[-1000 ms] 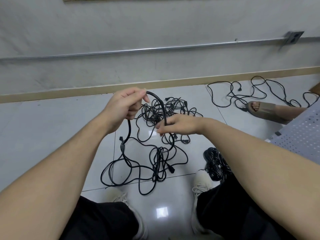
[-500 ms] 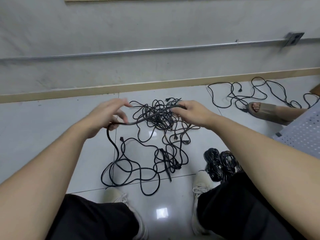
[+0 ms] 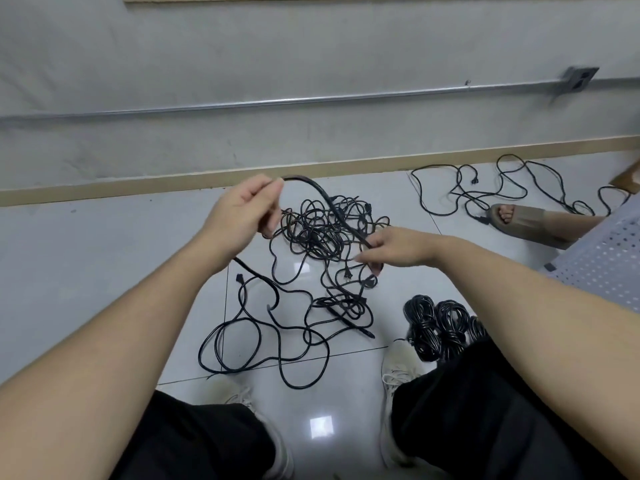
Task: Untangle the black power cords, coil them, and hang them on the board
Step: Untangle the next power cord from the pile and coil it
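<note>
A tangle of black power cords [image 3: 322, 233] lies on the white tiled floor in front of me. My left hand [image 3: 242, 211] is raised above the tangle and pinches one black cord [image 3: 323, 197], which arcs from its fingertips down to the right. My right hand [image 3: 391, 247] grips the same cord lower down, just right of the tangle. Looser loops of cord [image 3: 263, 337] spread over the floor between my feet. Several coiled cords [image 3: 438, 323] lie by my right shoe. The perforated board [image 3: 602, 265] shows at the right edge.
Another person's sandalled foot [image 3: 519, 220] rests on the floor at the right, with more loose black cord [image 3: 485, 192] around it. A wall with a metal conduit [image 3: 311, 98] runs across the back. My knees and white shoes [image 3: 398, 372] fill the bottom of the view.
My left hand has risen and lifted the cord into an arc. My right hand has dropped lower and slid along the same cord.
</note>
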